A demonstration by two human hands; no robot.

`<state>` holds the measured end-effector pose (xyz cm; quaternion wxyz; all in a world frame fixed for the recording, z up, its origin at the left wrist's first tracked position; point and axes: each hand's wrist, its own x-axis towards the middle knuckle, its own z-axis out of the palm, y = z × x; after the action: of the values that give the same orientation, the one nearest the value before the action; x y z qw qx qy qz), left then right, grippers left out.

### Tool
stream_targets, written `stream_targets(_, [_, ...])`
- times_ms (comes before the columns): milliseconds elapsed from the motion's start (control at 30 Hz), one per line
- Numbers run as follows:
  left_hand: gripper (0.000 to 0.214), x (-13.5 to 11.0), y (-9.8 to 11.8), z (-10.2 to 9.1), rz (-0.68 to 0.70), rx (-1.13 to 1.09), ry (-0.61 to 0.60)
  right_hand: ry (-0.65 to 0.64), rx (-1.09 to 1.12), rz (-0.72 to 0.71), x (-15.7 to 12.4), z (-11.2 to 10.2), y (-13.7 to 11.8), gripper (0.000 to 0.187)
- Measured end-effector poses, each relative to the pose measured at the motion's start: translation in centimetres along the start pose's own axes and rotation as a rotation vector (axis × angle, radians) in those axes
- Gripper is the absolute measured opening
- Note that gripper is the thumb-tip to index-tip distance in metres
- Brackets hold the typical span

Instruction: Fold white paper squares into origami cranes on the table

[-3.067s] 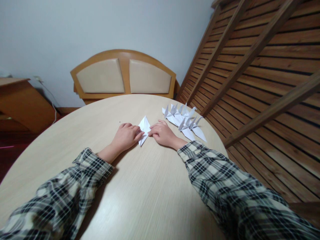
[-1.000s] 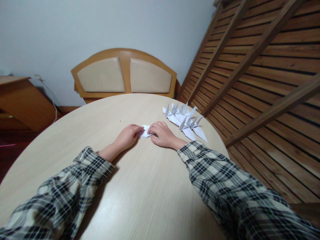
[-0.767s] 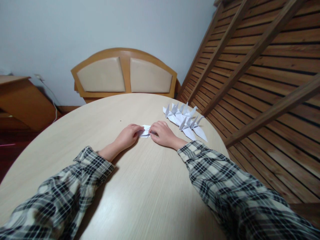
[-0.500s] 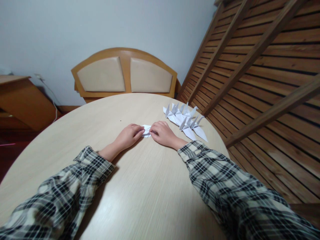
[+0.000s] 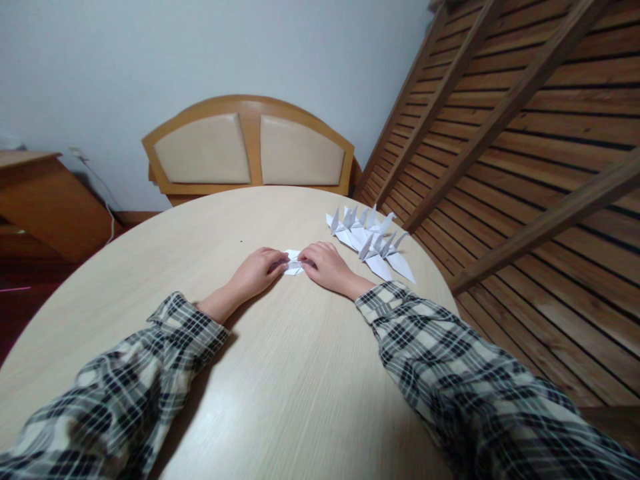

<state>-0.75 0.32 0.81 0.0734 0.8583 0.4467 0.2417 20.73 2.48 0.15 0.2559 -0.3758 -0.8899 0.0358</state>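
A small folded piece of white paper (image 5: 294,264) lies on the light wooden table (image 5: 270,373), between my two hands. My left hand (image 5: 257,272) grips its left end, thumb and fingers drawn together. At the right end, my right hand (image 5: 325,267) pinches the paper with bent fingers. Creases and a raised flap show along the middle of the sheet; its outer ends are hidden under my fingers. Several folded white paper cranes (image 5: 373,240) stand grouped on the table beyond my right hand.
Behind the round table rises a wooden headboard (image 5: 255,143) with cream panels. A slatted wooden wall (image 5: 525,187) runs along the right side. On the left stands a wooden cabinet (image 5: 50,200), with a white cable (image 5: 107,203) near it. A tiny dark speck (image 5: 241,241) is on the tabletop.
My fingers and thumbs have shifted slightly on the paper, and more of its near edge shows between them. Both arms and the paper cranes stay where they were.
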Motion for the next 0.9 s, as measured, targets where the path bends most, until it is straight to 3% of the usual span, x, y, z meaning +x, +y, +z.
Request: stream_targets(900, [0.026,0.04,0.04,0.09,-0.044,0.003,0.001,-0.016,0.004,-0.051,-0.15,0.13,0.4,0.022])
